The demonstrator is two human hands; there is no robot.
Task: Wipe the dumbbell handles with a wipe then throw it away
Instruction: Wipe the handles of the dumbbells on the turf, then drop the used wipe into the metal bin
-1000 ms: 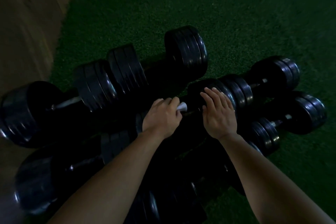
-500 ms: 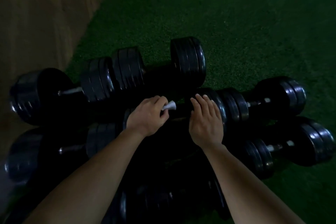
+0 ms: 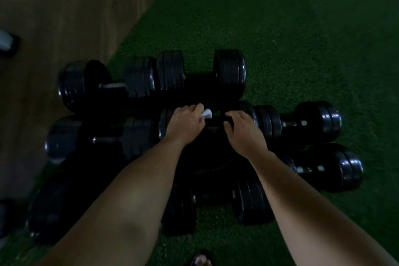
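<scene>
Wiping, by all appearances, the bar of the centre dumbbell (image 3: 247, 106) in a heap of black dumbbells (image 3: 228, 71) lying on green turf (image 3: 302, 39), middle of the frame. The left hand (image 3: 183, 123) pinches one small white wipe (image 3: 206, 113), bunched, its free end poking toward the right hand (image 3: 244, 129). The right hand's fingers curl down over the same dumbbell, just inside its right plates; whether they close round the bar is lost in shadow. The wipe looks light, soft and limp, best wadded in the fingertips and wrapped round a bar. The dumbbells are judged heavy, rigid and apt to roll, best steadied at the plates. Count: two hands, one wipe, at least seven dumbbells. Wooden floor (image 3: 64, 6) at upper left.
</scene>
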